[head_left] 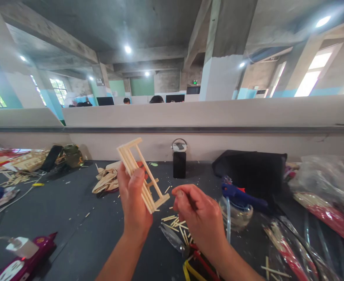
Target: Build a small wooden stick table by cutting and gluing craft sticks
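My left hand [134, 199] grips a small frame of pale wooden sticks [128, 155], holding it tilted above the dark table. Thumb and fingers wrap around its long side bars. Beside the frame's lower right corner is my right hand [201, 214], with its fingers curled and pinched together. Whatever may be between those fingertips is too small to make out. Under the right hand lie short cut sticks [174, 223] and pliers [173, 239] with red and yellow handles, partly hidden by the wrist.
To the right, a blue glue gun [245, 196] rests on a glass jar [239, 216] near plastic-wrapped sticks [286, 242]. A black bag [250, 168] and a dark upright device [179, 164] stand by the partition. Left are a crumpled cloth [106, 180] and purple power strip [34, 257].
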A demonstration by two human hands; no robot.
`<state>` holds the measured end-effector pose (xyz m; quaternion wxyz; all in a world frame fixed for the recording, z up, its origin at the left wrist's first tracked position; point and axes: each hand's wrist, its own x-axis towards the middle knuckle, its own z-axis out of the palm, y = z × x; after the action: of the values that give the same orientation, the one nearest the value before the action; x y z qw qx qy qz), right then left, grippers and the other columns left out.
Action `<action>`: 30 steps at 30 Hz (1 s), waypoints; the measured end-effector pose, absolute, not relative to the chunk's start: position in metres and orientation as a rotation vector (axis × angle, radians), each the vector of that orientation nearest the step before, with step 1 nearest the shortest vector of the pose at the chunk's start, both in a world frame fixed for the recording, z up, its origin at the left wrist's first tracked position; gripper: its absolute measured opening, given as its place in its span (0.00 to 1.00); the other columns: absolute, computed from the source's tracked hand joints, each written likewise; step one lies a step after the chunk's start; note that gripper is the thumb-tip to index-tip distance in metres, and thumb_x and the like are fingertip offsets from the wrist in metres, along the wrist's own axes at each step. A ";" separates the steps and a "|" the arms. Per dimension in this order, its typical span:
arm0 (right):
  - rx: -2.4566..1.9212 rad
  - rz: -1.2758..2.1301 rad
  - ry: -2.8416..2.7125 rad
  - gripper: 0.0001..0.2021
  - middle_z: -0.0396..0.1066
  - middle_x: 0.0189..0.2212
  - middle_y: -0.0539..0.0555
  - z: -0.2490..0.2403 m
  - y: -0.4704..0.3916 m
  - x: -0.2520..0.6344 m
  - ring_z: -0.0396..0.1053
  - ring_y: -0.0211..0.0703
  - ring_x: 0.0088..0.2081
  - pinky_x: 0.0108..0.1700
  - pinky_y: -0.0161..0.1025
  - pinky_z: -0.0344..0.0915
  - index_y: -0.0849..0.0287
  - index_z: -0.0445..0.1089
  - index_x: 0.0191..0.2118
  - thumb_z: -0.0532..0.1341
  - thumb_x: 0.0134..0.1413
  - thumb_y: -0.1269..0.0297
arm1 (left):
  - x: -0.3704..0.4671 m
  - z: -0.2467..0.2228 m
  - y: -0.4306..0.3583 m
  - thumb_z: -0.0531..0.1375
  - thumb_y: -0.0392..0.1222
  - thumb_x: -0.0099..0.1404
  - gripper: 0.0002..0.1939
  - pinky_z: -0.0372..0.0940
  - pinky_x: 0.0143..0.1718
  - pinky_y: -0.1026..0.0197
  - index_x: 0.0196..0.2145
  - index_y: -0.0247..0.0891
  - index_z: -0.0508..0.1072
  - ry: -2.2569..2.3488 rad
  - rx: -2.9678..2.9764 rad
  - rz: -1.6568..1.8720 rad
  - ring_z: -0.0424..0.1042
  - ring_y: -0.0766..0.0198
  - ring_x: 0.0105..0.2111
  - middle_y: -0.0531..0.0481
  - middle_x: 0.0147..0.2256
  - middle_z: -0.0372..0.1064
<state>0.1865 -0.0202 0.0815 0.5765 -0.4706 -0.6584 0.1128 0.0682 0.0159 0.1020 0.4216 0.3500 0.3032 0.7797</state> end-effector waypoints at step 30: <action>-1.096 0.771 -1.511 0.19 0.58 0.15 0.44 0.078 -0.024 0.178 0.54 0.31 0.17 0.20 0.30 0.51 0.59 0.64 0.22 0.54 0.62 0.55 | 0.077 0.098 0.015 0.62 0.59 0.55 0.21 0.60 0.23 0.66 0.35 0.39 0.68 0.715 0.702 1.659 0.64 0.68 0.22 0.56 0.25 0.62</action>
<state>0.1781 -0.0239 0.0779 0.5321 -0.4595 -0.6334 0.3235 0.0772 0.0152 0.0980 0.5660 0.2987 0.3039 0.7058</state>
